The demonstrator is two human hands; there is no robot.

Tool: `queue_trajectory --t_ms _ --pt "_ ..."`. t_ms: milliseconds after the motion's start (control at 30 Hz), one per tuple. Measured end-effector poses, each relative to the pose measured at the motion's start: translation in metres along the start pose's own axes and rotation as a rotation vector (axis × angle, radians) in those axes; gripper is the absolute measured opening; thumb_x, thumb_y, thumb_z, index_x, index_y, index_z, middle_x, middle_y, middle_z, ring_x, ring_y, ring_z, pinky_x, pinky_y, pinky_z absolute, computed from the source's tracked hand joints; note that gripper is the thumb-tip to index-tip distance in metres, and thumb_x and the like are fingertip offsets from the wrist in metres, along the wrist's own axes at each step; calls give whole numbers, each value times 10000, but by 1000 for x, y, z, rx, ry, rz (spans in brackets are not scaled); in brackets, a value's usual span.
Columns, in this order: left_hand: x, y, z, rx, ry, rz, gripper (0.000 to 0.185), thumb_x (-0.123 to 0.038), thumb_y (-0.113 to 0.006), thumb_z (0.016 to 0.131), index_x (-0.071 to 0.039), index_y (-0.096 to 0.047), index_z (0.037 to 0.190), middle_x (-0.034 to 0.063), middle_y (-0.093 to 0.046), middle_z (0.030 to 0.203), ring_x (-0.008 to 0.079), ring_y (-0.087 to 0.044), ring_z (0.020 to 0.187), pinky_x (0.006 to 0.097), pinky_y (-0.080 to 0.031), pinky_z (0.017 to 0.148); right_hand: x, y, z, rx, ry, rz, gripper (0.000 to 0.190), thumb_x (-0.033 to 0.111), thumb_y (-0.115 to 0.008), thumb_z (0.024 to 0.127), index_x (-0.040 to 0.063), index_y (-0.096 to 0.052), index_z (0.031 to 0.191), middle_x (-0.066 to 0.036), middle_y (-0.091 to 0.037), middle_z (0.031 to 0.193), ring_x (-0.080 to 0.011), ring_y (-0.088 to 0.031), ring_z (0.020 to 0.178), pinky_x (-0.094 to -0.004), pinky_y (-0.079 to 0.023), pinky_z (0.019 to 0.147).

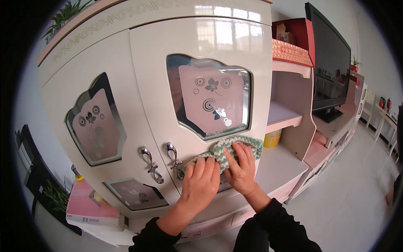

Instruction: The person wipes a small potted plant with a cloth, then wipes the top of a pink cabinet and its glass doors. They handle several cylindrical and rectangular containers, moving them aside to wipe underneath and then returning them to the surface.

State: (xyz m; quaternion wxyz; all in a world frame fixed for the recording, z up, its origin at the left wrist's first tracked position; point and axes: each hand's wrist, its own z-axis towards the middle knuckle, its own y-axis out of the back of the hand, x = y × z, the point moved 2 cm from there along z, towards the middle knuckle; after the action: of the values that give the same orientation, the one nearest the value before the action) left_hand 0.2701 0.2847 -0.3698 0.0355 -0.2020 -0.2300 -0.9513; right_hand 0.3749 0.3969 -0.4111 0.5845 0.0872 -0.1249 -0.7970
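Observation:
A green and white knitted cloth (224, 153) lies against the glossy cream cabinet door (151, 104), just under its upper glass pane (214, 97). My left hand (201, 179) grips the cloth's lower left part, close to the door's silver handle (172, 157). Further right, my right hand (241, 168) presses on the cloth with bent fingers, some of them spread. Part of the lower glass pane (225, 183) shows beneath my hands; the rest is hidden. On the neighbouring door, a matching silver handle (151, 165) hangs beside the seam.
Open shelves (285, 115) adjoin the cabinet on the right, with a yellow container (272, 139) inside and a red box (291, 52) on top. Beyond stands a television (330, 60). At lower left is a pink-topped unit (85, 201), near a green plant (56, 197).

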Motion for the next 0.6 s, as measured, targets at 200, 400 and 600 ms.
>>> queue_trajectory --t_ms 200,400,600 --pt "-4 -6 49 -60 -124 14 254 -99 -580 742 22 -621 961 88 -564 947 212 -522 878 319 -406 743 -40 12 18 -112 -113 -233 592 140 -547 763 59 -476 1345 -210 -392 1401 -411 -341 1310 -525 -190 1114" --pt "32 16 107 -152 -193 136 281 -99 -575 751 29 -621 997 78 -560 953 207 -512 896 308 -394 737 -48 21 95 -285 -117 -250 612 160 -475 845 -6 -333 1416 -241 -288 1463 -435 -244 1359 -517 -168 1122" --pt "75 52 151 -366 -185 160 275 -90 -600 733 1 -637 989 63 -586 972 214 -534 924 317 -410 762 -33 26 165 -413 -142 -336 565 224 -452 906 83 -341 1441 -172 -302 1489 -368 -252 1379 -509 -129 1129"
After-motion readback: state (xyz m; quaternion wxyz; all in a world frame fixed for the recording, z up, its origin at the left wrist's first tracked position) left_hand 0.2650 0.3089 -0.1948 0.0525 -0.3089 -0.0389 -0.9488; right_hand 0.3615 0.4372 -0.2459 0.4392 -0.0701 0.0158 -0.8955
